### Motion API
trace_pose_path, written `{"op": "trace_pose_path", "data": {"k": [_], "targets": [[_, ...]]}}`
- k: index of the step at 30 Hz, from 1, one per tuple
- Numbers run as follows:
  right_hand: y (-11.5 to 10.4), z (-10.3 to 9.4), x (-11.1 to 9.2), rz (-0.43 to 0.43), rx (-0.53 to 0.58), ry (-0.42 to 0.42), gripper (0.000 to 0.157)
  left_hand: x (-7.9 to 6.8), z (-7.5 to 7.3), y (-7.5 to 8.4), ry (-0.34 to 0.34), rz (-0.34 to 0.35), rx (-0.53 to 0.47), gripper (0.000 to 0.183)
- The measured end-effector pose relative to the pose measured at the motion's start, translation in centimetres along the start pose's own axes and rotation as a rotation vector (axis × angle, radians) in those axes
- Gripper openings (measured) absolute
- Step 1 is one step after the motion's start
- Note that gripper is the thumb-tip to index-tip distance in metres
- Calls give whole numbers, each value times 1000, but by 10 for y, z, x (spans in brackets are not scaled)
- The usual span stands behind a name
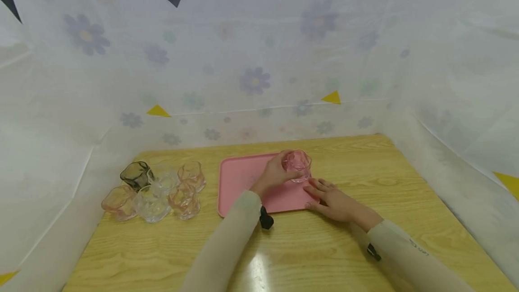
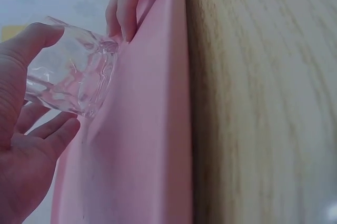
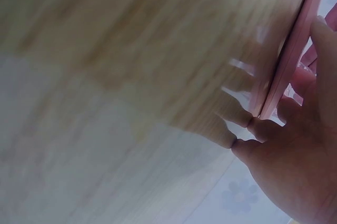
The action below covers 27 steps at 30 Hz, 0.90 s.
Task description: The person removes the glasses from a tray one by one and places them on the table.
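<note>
A wavy-sided glass cup [image 1: 301,164] stands on the pink tray [image 1: 243,193] near its back right corner. It looks clear in the left wrist view, with the tray's pink showing through. My left hand [image 1: 276,175] holds this cup from its left side, thumb near the rim and fingers round the far side. The cup's base [image 2: 102,84] meets the tray or is very close to it. At the tray's right edge lies my right hand [image 1: 334,199], fingers extended and touching the rim and the table beside it. Its fingertips are close to the cup.
Left of the tray stand several similar glasses: a smoky grey one [image 1: 137,175], clear ones [image 1: 152,204] and pinkish ones [image 1: 192,175]. The wooden table [image 1: 284,256] is bounded by white patterned sheeting [image 1: 227,57] at the back and sides.
</note>
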State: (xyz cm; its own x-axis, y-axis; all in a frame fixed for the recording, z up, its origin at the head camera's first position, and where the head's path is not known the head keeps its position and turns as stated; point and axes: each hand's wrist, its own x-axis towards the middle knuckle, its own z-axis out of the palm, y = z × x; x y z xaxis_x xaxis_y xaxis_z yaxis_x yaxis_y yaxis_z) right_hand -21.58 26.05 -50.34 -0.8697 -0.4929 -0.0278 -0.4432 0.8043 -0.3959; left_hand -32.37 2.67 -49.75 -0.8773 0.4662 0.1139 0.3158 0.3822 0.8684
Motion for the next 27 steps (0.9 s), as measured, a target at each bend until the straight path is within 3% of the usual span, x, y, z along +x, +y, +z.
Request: {"op": "trace_pose_path", "data": {"k": [18, 27], "targets": [[-2, 0, 1, -8, -10, 6, 67, -4, -3, 3, 44, -28, -31, 89], [-3, -2, -1, 18, -11, 0, 68, -19, -18, 13, 60, -43, -97, 92]]}}
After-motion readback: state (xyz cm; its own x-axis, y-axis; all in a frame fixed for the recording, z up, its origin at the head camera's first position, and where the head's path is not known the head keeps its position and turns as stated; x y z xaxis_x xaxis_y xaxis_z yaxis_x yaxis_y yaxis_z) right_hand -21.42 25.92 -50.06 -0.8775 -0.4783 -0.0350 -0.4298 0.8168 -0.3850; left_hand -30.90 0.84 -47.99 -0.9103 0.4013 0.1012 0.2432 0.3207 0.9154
